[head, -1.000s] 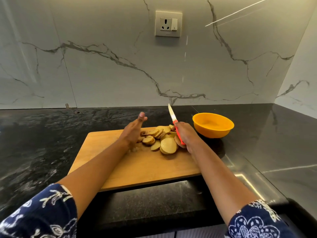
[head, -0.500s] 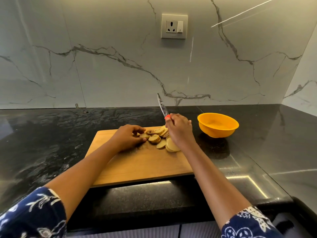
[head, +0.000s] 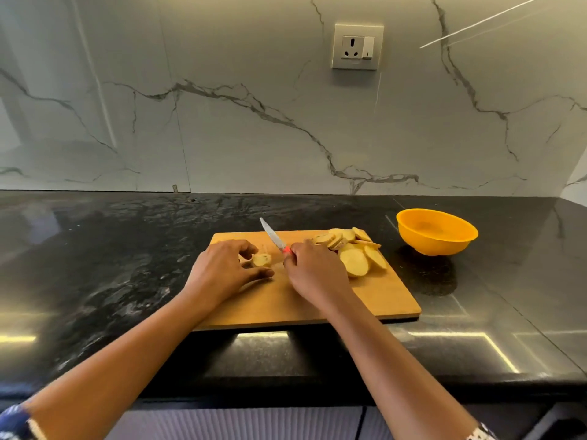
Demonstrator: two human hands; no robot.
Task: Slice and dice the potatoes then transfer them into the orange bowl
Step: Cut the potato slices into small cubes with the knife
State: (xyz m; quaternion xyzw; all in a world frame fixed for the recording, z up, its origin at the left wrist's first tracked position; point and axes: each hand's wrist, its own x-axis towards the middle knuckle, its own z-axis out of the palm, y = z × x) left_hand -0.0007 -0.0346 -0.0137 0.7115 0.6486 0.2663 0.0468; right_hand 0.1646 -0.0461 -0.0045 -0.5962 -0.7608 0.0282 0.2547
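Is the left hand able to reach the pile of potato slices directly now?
Probably not directly: the right hand, gripping the knife, lies between the left hand, which holds a potato piece, and the pile of slices.

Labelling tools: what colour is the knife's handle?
Red-orange; a bit of the knife handle shows above the right hand, head view.

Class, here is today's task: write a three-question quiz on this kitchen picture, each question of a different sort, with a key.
1. What does the left hand pinch on the board?
2. The knife is gripped by: A) the left hand; B) the right hand; C) neither.
3. True or false: the bowl already holds potato.

Key: 1. A potato piece. 2. B. 3. False: it looks empty, and the slices lie on the board.
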